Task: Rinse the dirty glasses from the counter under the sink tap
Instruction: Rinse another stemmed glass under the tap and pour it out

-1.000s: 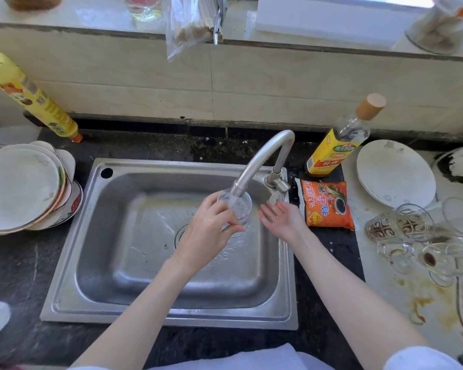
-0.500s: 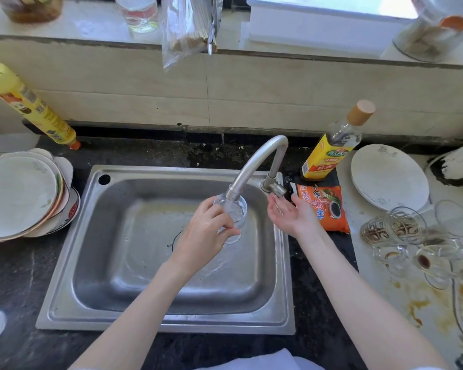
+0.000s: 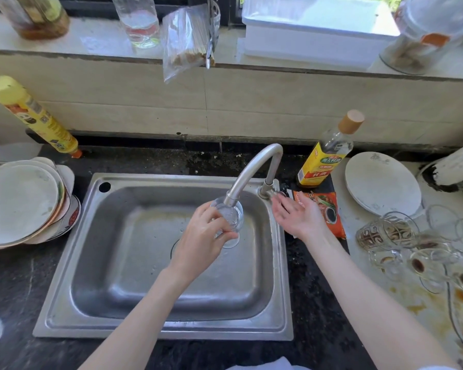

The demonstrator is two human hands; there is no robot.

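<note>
Glass (image 3: 231, 217) sits in the left grip (image 3: 201, 236) under the tap (image 3: 247, 174); right grip (image 3: 297, 216) spread, empty.

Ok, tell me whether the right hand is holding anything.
No, it holds nothing. The right hand is open, fingers spread beside the tap base; the left hand grips the glass.

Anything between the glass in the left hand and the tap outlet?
Nothing visible. The left hand grips the glass over the sink, its mouth right at the tap spout. The open right hand is off to the side, by the tap base.
</note>
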